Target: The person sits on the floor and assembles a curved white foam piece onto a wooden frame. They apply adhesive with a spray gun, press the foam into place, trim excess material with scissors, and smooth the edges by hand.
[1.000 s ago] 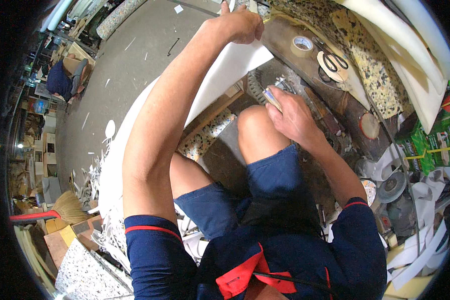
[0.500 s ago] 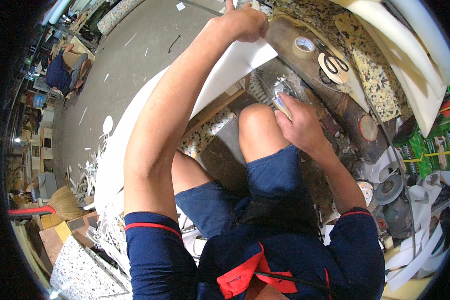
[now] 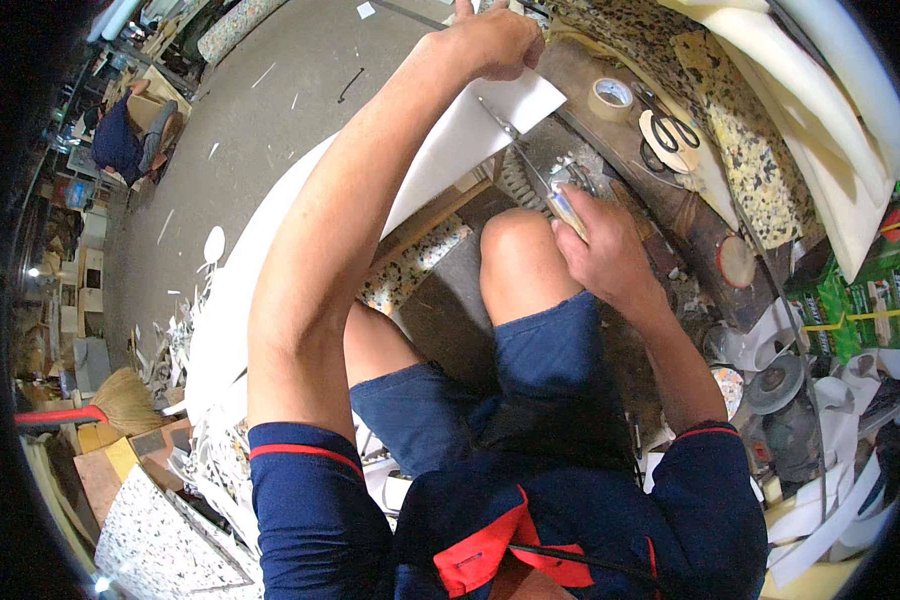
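Observation:
A large white sheet, foam-like and curving away to the left, lies in front of me. At its far edge my left hand has its fingers curled down over the sheet, one digit sticking up; its fingertips are hidden. My right hand, above my right knee, is closed round the pale yellow and blue handle of a knife. Its long thin blade points up and left, and the tip end overlaps the near right part of the sheet.
On the wooden bench at the right lie a tape roll and black-handled scissors. Speckled foam and green packages are beyond. White scraps and a broom lie left. Another person is far left.
The knife blade, barely visible before, now shows plainly over the sheet. My left hand and the sheet's corner have shifted slightly to the right. My right hand has hardly moved.

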